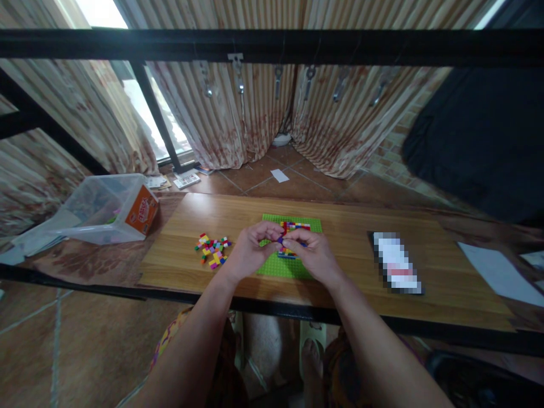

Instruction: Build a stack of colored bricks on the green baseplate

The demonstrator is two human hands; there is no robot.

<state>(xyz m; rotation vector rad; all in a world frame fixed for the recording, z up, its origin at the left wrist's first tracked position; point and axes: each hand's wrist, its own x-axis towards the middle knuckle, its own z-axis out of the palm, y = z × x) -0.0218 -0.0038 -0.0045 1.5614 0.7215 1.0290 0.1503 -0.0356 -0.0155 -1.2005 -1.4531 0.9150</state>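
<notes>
Between the fingertips of both hands is a small dark blue toy brick point(280, 240), partly covered by the fingers. My left hand point(250, 249) pinches it from the left, and my right hand point(318, 255) pinches it from the right. Below them a green studded baseplate point(267, 271) lies flat on the wooden board. Rows of coloured bricks point(302, 226) sit on the plate, red, yellow, white and blue among them; my fingers hide part of these. To the left of my left hand is a loose pile of small mixed-colour bricks point(215, 258).
A clear plastic bin point(102, 209) with an orange label stands left of the wooden board point(340, 226). A phone with a blurred screen point(396, 263) lies to the right, and white paper point(501, 275) beyond it. A black rail point(272, 44) with hanging metal pieces crosses ahead.
</notes>
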